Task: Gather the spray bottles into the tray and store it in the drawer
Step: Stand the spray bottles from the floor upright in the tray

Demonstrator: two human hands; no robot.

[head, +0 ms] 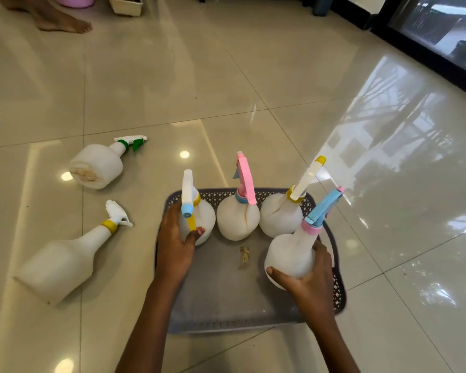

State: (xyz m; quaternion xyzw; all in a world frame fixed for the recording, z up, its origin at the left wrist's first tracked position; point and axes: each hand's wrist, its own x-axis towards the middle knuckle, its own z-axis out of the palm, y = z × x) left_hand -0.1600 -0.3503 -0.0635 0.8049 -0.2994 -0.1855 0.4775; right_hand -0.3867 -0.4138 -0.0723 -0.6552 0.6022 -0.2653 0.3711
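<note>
A grey perforated tray [226, 300] lies on the tiled floor in front of me. Upright in its far row stand a white bottle with a pink trigger [238, 220] and one with a yellow-tipped trigger [280, 219]. My left hand [174, 243] grips a bottle with a white and blue sprayer [199, 216] at the tray's far left corner. My right hand [311, 281] holds a bottle with a blue trigger and pink collar [291, 254] at the tray's right side. Two bottles lie on the floor to the left: a green-trigger one [100, 165] and a tall one with a yellow collar [62, 262].
A small scrap of wrapper [244, 256] lies on the tray floor. Another person's bare foot [62, 24], a pink tub [74, 0] and a cream basket [125, 5] are at the far left. A dark-framed glass door [436, 36] runs along the right.
</note>
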